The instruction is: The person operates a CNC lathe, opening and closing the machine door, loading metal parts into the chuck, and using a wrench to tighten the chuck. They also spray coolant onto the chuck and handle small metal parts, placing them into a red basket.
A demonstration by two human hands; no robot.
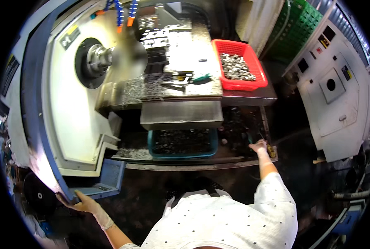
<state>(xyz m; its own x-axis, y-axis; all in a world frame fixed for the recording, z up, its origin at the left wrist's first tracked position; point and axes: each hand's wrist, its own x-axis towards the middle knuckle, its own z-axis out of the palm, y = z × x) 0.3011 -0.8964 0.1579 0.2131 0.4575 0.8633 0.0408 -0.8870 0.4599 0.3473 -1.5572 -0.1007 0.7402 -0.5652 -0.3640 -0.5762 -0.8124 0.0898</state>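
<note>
At lower left, my left hand (87, 205), in a thin pale glove, rests against the lower corner of the blue machine frame (39, 124), thumb and fingers apart. My right hand (258, 146), also pale-gloved, reaches down to the dark, chip-strewn machine base (235, 133). Its fingers look closed; a small dark-greenish shape shows at their tips, too blurred to name. Just right of it stands a yellow object (271, 151). Above, a chuck (98, 60) sits in the white headstock, with a blurred round disc shape (129, 60) in front of it.
A red basket (262, 83) of small metal parts stands on the machine's right side. Tools, one green-handled (200, 78), lie on the metal bed. Below is a teal bin (151, 145) of dark chips. A blue tray (120, 174) juts out at left; a white cabinet (338, 112) stands right.
</note>
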